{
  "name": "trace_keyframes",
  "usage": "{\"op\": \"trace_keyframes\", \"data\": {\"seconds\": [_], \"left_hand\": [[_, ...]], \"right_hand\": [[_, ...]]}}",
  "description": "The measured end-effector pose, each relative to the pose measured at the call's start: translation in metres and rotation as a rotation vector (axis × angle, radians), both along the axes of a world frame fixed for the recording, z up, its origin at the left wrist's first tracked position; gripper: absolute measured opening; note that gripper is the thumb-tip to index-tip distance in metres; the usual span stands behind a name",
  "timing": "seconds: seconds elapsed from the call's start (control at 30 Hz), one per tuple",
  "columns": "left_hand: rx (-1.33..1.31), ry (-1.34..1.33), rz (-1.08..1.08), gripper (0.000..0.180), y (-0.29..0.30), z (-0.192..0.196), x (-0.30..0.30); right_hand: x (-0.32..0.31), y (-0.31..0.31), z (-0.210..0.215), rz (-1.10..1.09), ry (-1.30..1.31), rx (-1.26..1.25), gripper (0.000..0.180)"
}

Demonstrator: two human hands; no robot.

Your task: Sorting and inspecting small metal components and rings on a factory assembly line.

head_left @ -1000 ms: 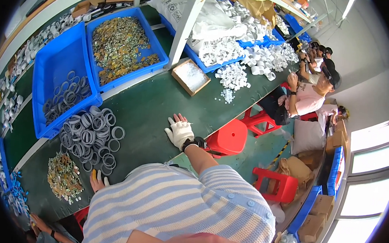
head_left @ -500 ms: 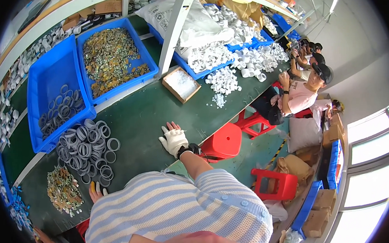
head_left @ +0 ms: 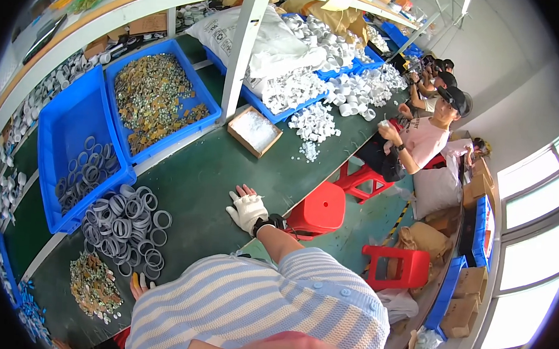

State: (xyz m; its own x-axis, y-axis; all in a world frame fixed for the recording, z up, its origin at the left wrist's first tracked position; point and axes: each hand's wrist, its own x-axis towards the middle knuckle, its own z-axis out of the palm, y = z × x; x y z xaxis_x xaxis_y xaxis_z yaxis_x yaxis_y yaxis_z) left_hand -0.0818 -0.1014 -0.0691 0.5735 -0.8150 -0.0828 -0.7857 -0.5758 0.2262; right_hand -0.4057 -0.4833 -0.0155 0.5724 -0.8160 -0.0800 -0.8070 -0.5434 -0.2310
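My right hand (head_left: 248,211), in a white fingertip-less glove with a black band at the wrist, lies flat on the green table with its fingers spread. Nothing is in it. At the near edge my left hand (head_left: 139,286) shows only in part past my striped top, its fingers apart and one fingertip covered in yellow. Just beyond those fingers is a heap of grey rings (head_left: 120,223). Left of that hand lies a pile of small brown and green circuit board pieces (head_left: 94,286).
Behind the rings are a blue tray (head_left: 72,114) with more grey rings and a blue tray (head_left: 214,114) full of circuit pieces. A small cardboard box (head_left: 254,132) and white plastic parts (head_left: 314,122) lie farther along. Red stools (head_left: 319,209) stand right; a person in pink (head_left: 424,142) sits beyond.
The whole view has shifted slightly, with the trays now lower in the picture. Both my hands stay on the table. The seated person's hands have moved a little.
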Motion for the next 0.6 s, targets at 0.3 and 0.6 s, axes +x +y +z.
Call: {"op": "trace_keyframes", "data": {"seconds": [0.3,0.6], "left_hand": [[-0.709,-0.366,-0.239,0.051,0.02,-0.077,0.028],[-0.109,-0.061,0.013,0.05,0.018,-0.038,0.01]], "right_hand": [[0.003,0.002,-0.003,0.024,0.002,-0.03,0.06],[0.002,-0.003,-0.004,-0.009,-0.02,-0.063,0.054]]}}
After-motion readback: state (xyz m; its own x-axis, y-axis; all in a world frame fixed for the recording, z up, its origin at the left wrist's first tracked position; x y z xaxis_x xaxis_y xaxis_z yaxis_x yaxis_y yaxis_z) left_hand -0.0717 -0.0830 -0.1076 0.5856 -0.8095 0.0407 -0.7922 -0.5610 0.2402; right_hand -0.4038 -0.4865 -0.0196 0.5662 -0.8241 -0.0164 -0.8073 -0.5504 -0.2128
